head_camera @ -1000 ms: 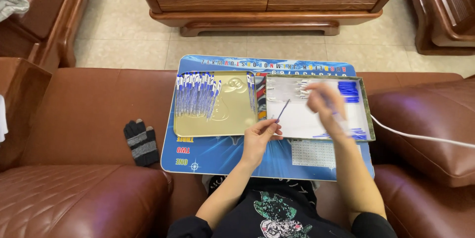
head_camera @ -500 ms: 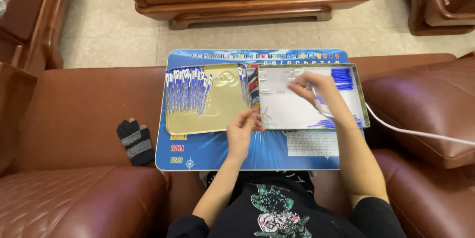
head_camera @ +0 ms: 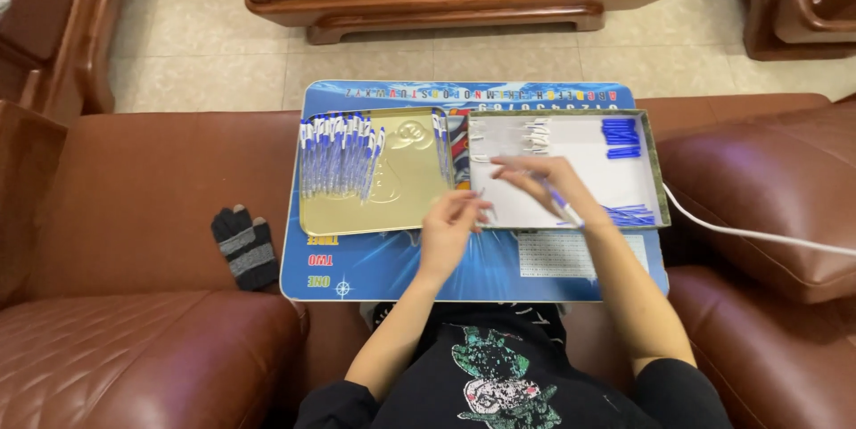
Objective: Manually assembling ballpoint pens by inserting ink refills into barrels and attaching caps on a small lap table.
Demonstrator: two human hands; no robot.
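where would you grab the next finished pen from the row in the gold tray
Probably from the near end of the row of pens. They lie side by side in the gold tray, pointing away from the person, so pinch one barrel at its lower end, coming from above. The left hand is nearest.

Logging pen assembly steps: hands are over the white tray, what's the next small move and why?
Probably bring the hands together and mate the parts: the right hand holds a pen barrel, the left hand pinches a thin piece close by, over the white tray.
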